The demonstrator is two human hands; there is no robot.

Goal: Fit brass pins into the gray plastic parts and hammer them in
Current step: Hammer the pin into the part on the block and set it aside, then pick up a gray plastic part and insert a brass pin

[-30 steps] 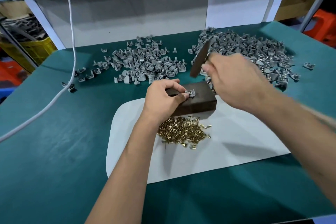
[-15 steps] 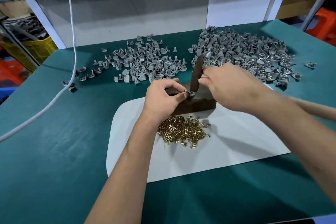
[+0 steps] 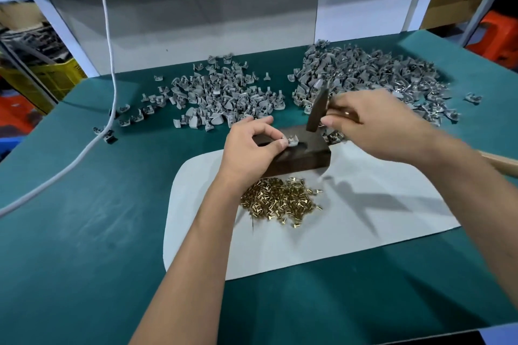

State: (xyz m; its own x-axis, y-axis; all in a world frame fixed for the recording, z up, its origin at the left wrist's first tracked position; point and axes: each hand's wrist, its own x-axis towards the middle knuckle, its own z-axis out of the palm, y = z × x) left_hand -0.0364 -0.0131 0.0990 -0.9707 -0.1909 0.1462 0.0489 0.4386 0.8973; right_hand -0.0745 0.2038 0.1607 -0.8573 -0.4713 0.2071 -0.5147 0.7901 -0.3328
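Note:
My left hand (image 3: 251, 145) pinches a small gray plastic part (image 3: 291, 139) on top of a dark block (image 3: 305, 155). My right hand (image 3: 375, 123) grips a hammer close to its dark head (image 3: 316, 112), which hangs a little above the block, to the right of the part. The wooden handle's end (image 3: 501, 161) sticks out behind my right forearm. A heap of brass pins (image 3: 280, 200) lies on the white mat (image 3: 350, 232) just in front of the block.
Two piles of gray parts lie on the green table (image 3: 84, 232), one behind my left hand (image 3: 221, 95) and a larger one at the back right (image 3: 378, 75). A white cable (image 3: 109, 64) hangs down at the left. A gray panel closes off the back.
The hammer head came down onto the part half a second ago and has now lifted off to the right. My left hand has kept hold of the part on the block.

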